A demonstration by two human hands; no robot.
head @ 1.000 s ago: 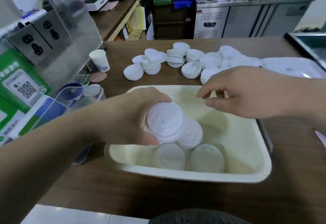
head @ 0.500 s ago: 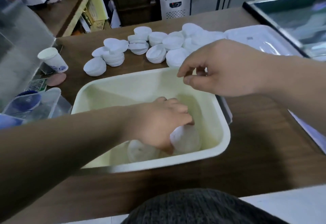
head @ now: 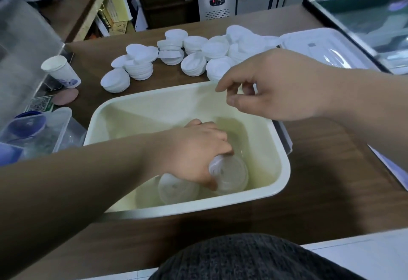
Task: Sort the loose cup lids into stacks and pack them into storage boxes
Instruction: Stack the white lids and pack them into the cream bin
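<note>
A cream storage box (head: 283, 169) sits on the brown counter in front of me. Inside it, my left hand (head: 194, 149) grips a stack of white cup lids (head: 231, 175) near the box's front right corner. Another lid stack (head: 174, 189) lies beside it, partly under my hand. My right hand (head: 276, 85) hovers above the box's far right rim, its fingers loosely curled and holding nothing. Several stacks of loose white lids (head: 194, 57) stand on the counter behind the box.
A paper cup (head: 61, 72) stands at the left by a clear screen. A clear container with blue items (head: 33, 132) sits left of the box. A white lidded box (head: 326, 48) lies at the back right, next to a glass case (head: 364, 15).
My left hand has lowered its lid stack from above the box down into the front right corner. The right hand stays hovering over the far rim. The view has shifted left and down.
</note>
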